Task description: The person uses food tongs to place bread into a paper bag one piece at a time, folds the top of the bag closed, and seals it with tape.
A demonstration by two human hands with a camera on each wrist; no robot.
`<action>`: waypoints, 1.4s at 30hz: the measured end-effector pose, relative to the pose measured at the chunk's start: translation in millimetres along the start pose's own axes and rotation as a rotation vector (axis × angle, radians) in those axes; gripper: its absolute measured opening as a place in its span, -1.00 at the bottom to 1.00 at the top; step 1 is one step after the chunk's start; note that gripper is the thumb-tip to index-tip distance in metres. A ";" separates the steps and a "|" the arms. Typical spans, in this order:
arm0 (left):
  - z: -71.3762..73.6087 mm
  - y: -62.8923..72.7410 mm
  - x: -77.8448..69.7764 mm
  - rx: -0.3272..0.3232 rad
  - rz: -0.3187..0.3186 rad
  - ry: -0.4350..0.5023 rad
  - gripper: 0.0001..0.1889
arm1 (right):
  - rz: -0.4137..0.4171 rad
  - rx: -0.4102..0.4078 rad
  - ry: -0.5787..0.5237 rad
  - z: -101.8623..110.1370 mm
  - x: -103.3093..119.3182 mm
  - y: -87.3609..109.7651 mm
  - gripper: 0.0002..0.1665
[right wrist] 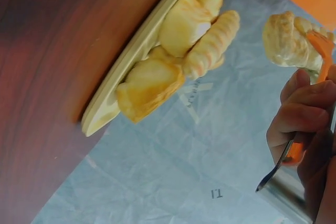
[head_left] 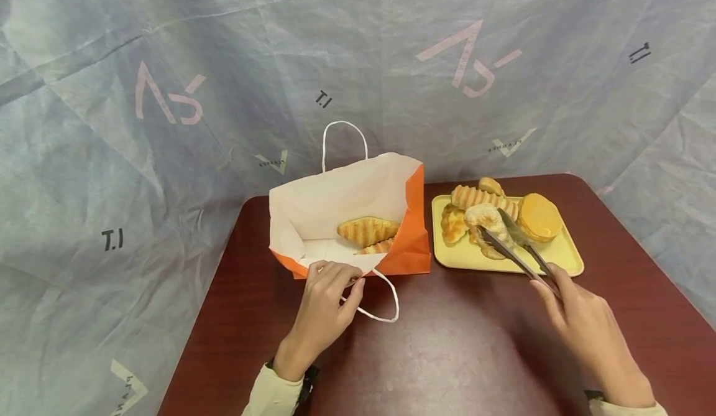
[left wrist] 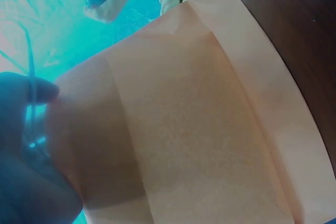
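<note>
My left hand (head_left: 329, 293) pinches the near rim of an orange paper bag (head_left: 413, 229) with a white inside; in the left wrist view its side (left wrist: 184, 114) fills the middle. Two ridged breads (head_left: 367, 231) lie inside. My right hand (head_left: 593, 326) grips metal tongs (head_left: 541, 260), whose tips hold a pale, knobbly bread (head_left: 485, 218) over the yellow tray (head_left: 455, 258). In the right wrist view this bread (right wrist: 283, 40) hangs apart from the tray, between orange tong tips (right wrist: 320, 45).
On the tray lie a round yellow bun (head_left: 539, 216), a long striped bread (head_left: 475, 197), a golden bread (head_left: 453, 223) and a small roll (head_left: 491, 186). White cord handles (head_left: 366, 145) rise behind the bag and droop in front. A grey printed sheet (head_left: 358, 61) hangs behind the dark red table (head_left: 436, 354).
</note>
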State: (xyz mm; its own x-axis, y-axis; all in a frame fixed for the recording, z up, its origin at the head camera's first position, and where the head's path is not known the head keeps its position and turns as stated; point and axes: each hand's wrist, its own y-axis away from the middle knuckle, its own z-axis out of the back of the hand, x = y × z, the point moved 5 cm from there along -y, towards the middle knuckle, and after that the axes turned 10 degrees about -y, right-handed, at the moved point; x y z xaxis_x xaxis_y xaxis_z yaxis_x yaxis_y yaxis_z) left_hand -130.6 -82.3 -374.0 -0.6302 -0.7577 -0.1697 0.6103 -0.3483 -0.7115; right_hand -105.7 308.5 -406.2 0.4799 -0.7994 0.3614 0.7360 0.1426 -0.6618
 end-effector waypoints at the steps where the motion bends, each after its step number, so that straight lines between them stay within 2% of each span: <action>1: 0.0 0.0 -0.1 0.000 0.000 -0.001 -0.95 | -0.001 0.000 -0.006 0.1 2.3 -0.8 -0.58; 11: -0.3 0.1 -1.8 -0.002 -0.003 0.002 -0.92 | 0.003 0.008 -0.044 -2.1 23.8 -9.0 -0.57; 21: 0.4 1.0 -2.0 0.004 -0.001 -0.004 -0.94 | 0.022 -0.030 -0.100 2.5 39.2 -16.8 -0.60; 34: 0.3 -3.8 -4.3 -0.025 -0.026 -0.012 -0.91 | 0.059 -0.041 -0.127 5.2 48.8 -23.1 -0.56; 39: 0.0 -3.8 -4.1 -0.025 -0.025 -0.015 -0.90 | 0.098 -0.088 -0.143 7.0 51.2 -25.0 -0.56; 42: 0.1 -3.4 -4.8 -0.021 -0.021 -0.014 -0.90 | 0.117 -0.125 -0.162 8.2 53.5 -26.7 -0.49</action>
State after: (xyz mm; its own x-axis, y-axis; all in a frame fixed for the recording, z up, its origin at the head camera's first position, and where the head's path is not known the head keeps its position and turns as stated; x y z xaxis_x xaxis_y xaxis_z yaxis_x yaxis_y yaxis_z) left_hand -129.6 -77.5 -370.6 -0.6360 -0.7579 -0.1454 0.5869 -0.3527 -0.7288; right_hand -95.8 266.7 -363.8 0.6364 -0.6763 0.3709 0.6106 0.1479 -0.7780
